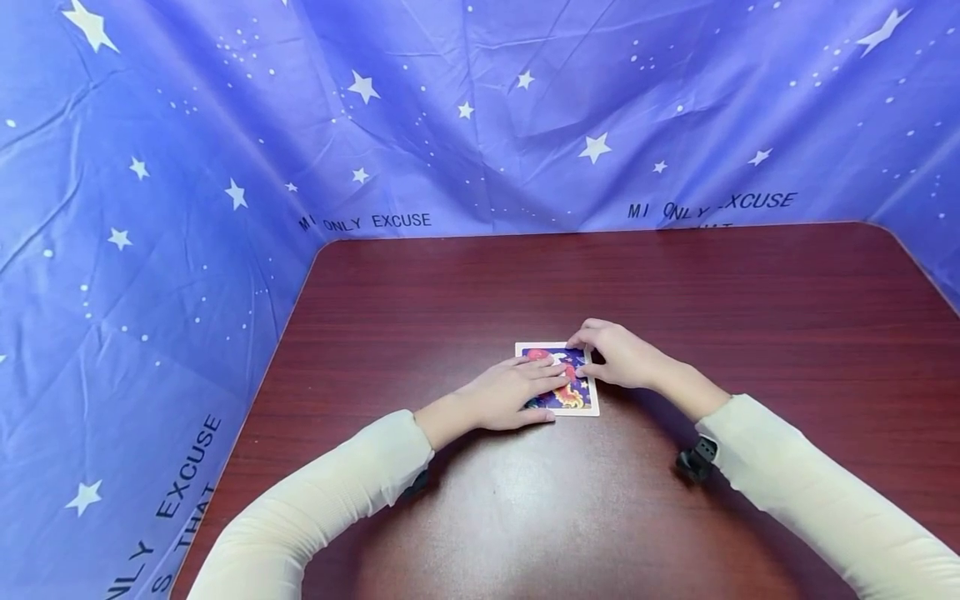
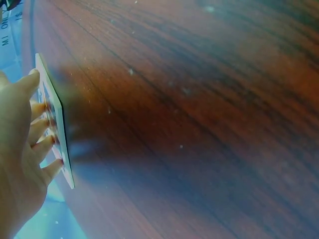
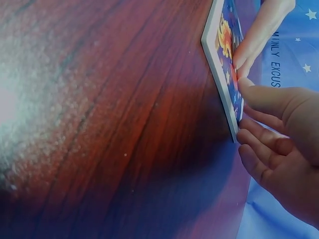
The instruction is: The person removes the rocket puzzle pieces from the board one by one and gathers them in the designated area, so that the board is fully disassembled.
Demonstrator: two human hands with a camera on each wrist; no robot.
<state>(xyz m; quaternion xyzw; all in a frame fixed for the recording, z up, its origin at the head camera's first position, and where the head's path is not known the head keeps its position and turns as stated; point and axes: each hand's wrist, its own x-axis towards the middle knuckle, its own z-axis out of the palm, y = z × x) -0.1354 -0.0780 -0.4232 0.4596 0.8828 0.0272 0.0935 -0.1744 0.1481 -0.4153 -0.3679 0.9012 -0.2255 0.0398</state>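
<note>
The white-bordered picture board [image 1: 576, 400] lies on the wood-grained table [image 1: 480, 508], left hand [image 1: 510, 393] spread across its face, right hand [image 1: 621, 355] curling thumb and fingers about the far-right corner; uneven pressure could skid it.

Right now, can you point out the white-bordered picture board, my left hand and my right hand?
White-bordered picture board [image 1: 575, 397]: head view, lower part of its printed face.
Left hand [image 1: 512, 394]: head view, back of the hand.
Right hand [image 1: 622, 357]: head view, back of the hand.
</note>
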